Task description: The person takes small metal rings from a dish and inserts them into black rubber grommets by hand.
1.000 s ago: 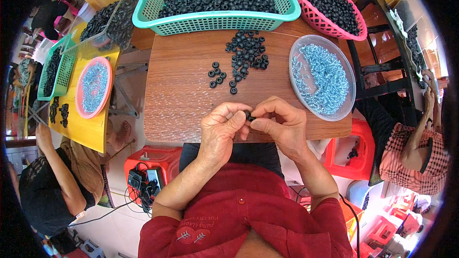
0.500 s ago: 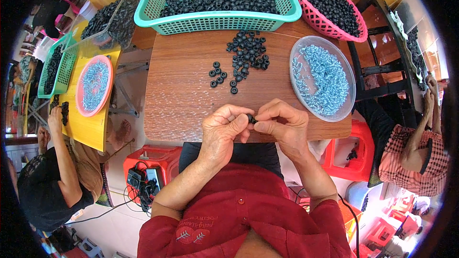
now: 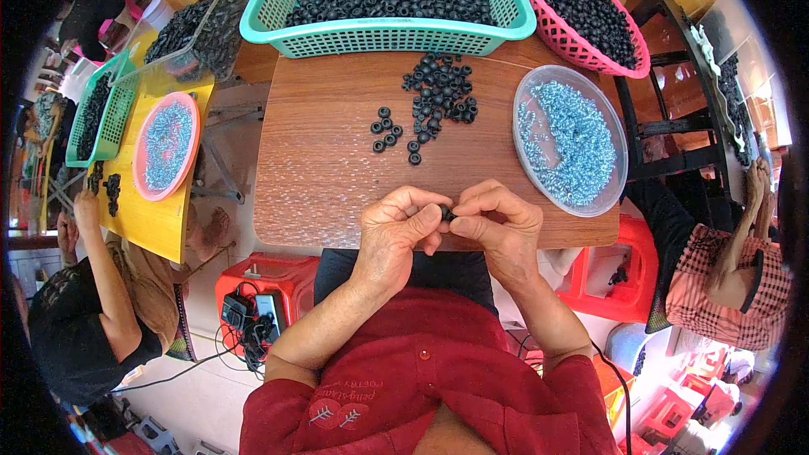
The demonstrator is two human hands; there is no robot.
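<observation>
Your small black piece (image 3: 447, 213) is over the table (image 3: 320, 168), by its near edge. Your left hand (image 3: 396, 232) and right hand (image 3: 503, 232) pinch it with their fingers, likely to keep it steady. Loose black pieces (image 3: 436, 103) lie toward the far edge, maybe for easy reach.

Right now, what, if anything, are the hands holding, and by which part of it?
The hands pinch a small black piece from its left and right sides; they cover too much to tell more.
</observation>
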